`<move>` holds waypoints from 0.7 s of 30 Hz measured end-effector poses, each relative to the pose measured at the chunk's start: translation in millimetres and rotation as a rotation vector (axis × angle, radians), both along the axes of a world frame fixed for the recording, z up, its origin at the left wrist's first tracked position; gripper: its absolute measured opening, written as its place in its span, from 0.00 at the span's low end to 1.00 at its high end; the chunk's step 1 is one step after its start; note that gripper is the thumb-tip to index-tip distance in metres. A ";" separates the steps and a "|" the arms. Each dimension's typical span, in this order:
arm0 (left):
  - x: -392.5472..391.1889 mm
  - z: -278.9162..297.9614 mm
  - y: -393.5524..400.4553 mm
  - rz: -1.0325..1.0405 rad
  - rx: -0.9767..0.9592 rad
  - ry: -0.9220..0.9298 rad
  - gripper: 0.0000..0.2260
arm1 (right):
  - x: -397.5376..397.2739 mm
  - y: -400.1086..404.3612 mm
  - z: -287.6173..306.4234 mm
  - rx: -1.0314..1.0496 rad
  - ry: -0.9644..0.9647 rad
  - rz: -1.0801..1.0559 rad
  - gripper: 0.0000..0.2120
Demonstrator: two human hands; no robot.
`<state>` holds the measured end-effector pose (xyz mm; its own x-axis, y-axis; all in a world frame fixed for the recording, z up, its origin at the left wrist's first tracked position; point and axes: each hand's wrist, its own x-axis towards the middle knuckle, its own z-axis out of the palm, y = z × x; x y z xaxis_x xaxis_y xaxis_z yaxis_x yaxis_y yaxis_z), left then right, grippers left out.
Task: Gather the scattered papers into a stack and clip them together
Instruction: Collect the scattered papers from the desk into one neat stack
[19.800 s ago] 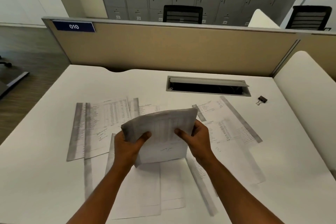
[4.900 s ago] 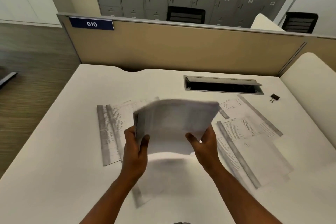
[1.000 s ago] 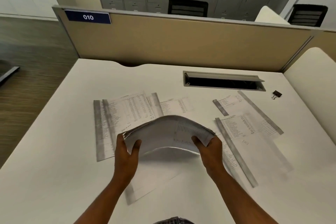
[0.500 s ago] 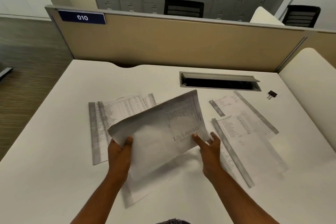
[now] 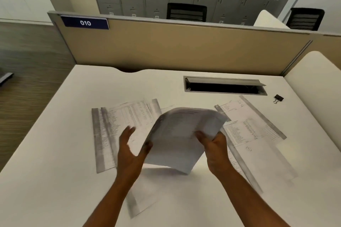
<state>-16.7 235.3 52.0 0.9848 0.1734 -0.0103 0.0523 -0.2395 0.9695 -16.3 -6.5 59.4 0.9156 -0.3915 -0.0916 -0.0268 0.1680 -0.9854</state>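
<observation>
The task stood partly done. A partial stack (image 5: 186, 134) of gathered sheets was held above the middle of the surface (image 5: 55, 171), not yet squared and not clipped. The right hand (image 5: 215, 150) pinched the stack at its right edge, thumb on top, fingers beneath. The left hand (image 5: 131, 150) was apart from the stack, fingers spread and loose, holding nothing; motion blur left it unclear whether its thumb touched the stack's left edge.

Left to do, by judgement: loose sheets lay on the surface in three groups, the left sheets (image 5: 118, 127), the right sheets (image 5: 254, 134) and the near sheets (image 5: 145, 195) below the stack. All must be gathered, the edges evened, and the clip (image 5: 278, 98) fetched. The clip lay untouched at the far right of the surface, just beside the cable slot (image 5: 225, 86) and well apart from either hand.

The stack hung tilted, its long axis running from near-left to far-right, with the far end raised and bowed. Its printed face was up. Text was too blurred to read.
</observation>
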 end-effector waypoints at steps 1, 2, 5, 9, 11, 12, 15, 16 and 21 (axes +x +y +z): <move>5.2 11.8 -5.9 -0.088 0.036 -0.058 0.28 | 0.9 0.3 6.0 -0.041 -0.024 0.025 0.08; 7.8 19.6 -11.1 -0.137 0.068 -0.097 0.22 | 0.4 1.5 9.1 -0.098 -0.037 0.041 0.08; 5.8 30.8 -22.9 -0.114 0.082 -0.220 0.09 | -6.7 11.7 14.3 -0.194 -0.042 0.028 0.11; 0.9 32.8 -23.8 -0.049 -0.011 -0.242 0.14 | -12.6 17.8 21.3 -0.239 -0.126 -0.037 0.11; 0.7 32.4 -22.9 -0.032 -0.051 -0.267 0.16 | -16.4 19.1 23.0 -0.262 -0.140 -0.037 0.13; 0.2 31.0 -22.2 -0.027 -0.065 -0.279 0.16 | -18.6 19.1 21.5 -0.267 -0.142 -0.029 0.16; -1.9 27.1 -23.1 -0.042 -0.065 -0.265 0.13 | -21.0 18.0 10.8 -0.262 -0.103 -0.019 0.20; -1.6 23.5 -23.6 -0.055 -0.056 -0.251 0.13 | -20.5 17.2 6.1 -0.271 -0.062 -0.023 0.19; -1.9 -8.0 -26.8 -0.132 0.045 -0.049 0.14 | -24.5 18.6 -27.8 -0.353 0.080 0.012 0.12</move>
<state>-18.6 208.6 44.0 0.9982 0.0415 0.0428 -0.0293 -0.2843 0.9583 -40.8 12.1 31.6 0.9156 -0.4013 -0.0240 -0.1058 -0.1830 -0.9774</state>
